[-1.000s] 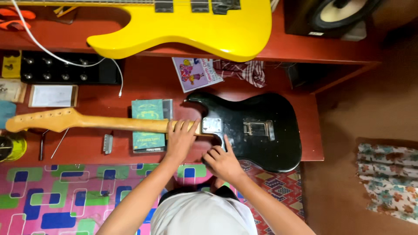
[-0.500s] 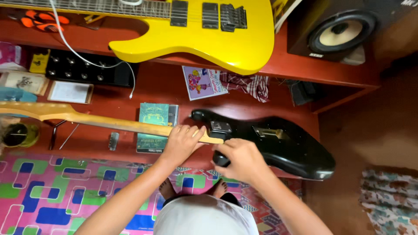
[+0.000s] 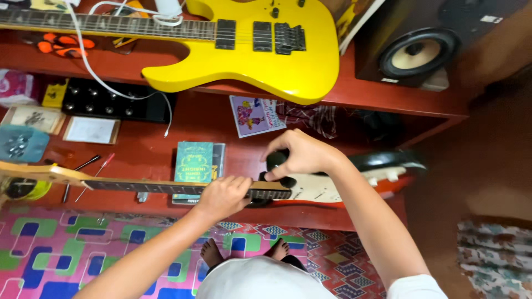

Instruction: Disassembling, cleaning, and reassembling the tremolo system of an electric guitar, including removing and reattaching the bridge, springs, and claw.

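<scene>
The electric guitar (image 3: 332, 185) lies across the red workbench (image 3: 244, 160), tipped up on its edge so that its white front and black rim show, with its neck (image 3: 138, 186) running out toward nine o'clock. The left hand (image 3: 221, 196) is wrapped around the neck close to where it meets the body, fingers curled over the fretboard and clamped on it. The right hand (image 3: 296, 155) sits at one o'clock from the left, gripping the upper horn of the body, fingers closed around the black edge.

At twelve o'clock from the hands, a yellow guitar (image 3: 249, 47) rests on the upper shelf, with a white cable (image 3: 94, 77) trailing down from it. A speaker (image 3: 415, 47) stands at two o'clock. Just beside the left hand, at eleven o'clock, lies a green booklet (image 3: 194, 161); a pink pamphlet (image 3: 252, 114) is above it. A black pedal board (image 3: 111, 101) sits at ten o'clock. At six o'clock, bare feet (image 3: 244, 252) stand on a patterned mat (image 3: 83, 249).
</scene>
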